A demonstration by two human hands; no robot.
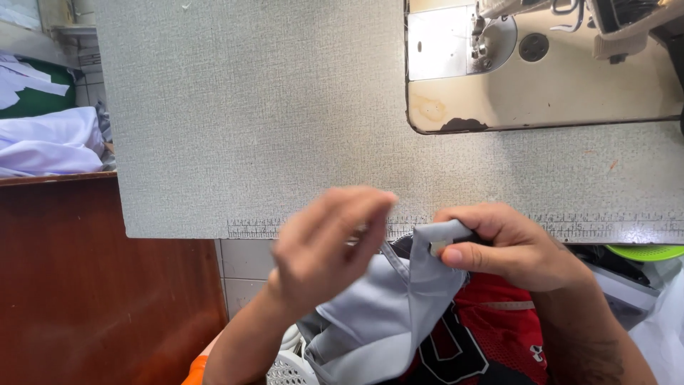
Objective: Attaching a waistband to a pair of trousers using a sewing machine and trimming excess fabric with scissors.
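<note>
Grey smooth fabric piece (pixel 388 314) bunched at 6 o'clock in the lap, over a red mesh jersey (pixel 499 321). Right hand (pixel 509 246) pinches the fabric's folded top edge, thumb pressed on it. Left hand (pixel 324 239) at 7 o'clock, blurred, fingers loosely spread just beside the fabric; cannot tell if touching. Grey textured desk (pixel 249 121) beyond, ruler strip along its near edge. Beige sewing machine bed (pixel 541 85) at 1 o'clock. White cloth pile (pixel 46 139) at 10 o'clock.
</note>
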